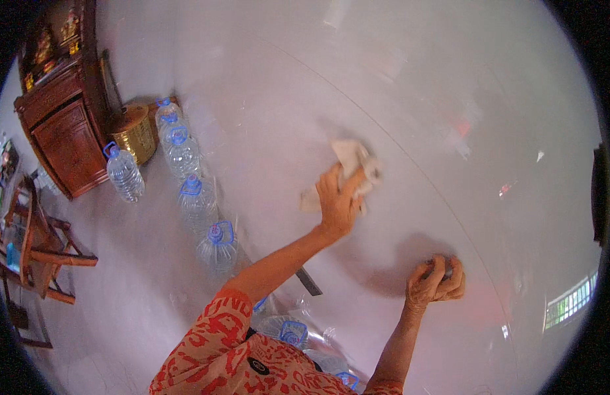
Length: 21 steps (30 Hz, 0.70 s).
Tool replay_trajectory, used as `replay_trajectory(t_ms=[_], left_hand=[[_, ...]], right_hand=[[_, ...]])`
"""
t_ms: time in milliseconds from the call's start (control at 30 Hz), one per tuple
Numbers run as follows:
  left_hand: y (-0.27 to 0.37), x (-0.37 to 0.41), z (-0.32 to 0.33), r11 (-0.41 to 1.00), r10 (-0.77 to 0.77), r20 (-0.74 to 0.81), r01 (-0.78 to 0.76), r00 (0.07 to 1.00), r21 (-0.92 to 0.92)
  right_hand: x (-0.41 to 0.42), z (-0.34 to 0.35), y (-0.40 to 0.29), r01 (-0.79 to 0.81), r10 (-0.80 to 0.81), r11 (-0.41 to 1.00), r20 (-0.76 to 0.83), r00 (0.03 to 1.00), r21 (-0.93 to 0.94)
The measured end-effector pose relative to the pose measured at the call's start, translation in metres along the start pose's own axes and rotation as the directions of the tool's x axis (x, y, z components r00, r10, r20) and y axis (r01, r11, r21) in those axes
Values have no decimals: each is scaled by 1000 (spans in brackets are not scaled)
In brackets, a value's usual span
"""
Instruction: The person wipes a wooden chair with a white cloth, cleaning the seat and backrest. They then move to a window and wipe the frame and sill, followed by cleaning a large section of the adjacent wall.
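Note:
My left hand [338,200] presses a crumpled beige cloth [352,155] against a smooth, pale, shiny wall [408,98], with its fingers bent over the fabric. Lower and to the right, my right hand [436,280] curls its fingers around a small dark object [448,269]; most of it is hidden, so its kind cannot be told. That hand is close to the same surface, and its shadow falls beside it. A thin curved line runs across the wall between cloth and rim.
Large clear plastic bottles [199,200] with blue caps and handles line the wall's foot. A carved wooden cabinet [70,143], a gold-coloured container [134,136] and a wooden chair [53,256] are at left. A dark strip [309,281] lies below my left forearm.

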<state>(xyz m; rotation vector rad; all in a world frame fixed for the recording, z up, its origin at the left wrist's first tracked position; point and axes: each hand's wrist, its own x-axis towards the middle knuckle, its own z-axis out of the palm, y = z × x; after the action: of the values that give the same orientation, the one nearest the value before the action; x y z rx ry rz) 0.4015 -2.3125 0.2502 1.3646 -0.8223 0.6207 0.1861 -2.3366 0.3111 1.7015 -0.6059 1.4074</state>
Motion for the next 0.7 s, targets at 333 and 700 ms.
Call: replay_trajectory(t_ms=[333,700], left_hand=[[-25,11,0,981,-52,-79,65,996,182],[-156,146,-15,935,-250,-270,304,930,181]], right_hand=[[4,-1,-4,50,-49,998,-36,998,26],[3,5,-3,69,-70,993,-3,998,-93]])
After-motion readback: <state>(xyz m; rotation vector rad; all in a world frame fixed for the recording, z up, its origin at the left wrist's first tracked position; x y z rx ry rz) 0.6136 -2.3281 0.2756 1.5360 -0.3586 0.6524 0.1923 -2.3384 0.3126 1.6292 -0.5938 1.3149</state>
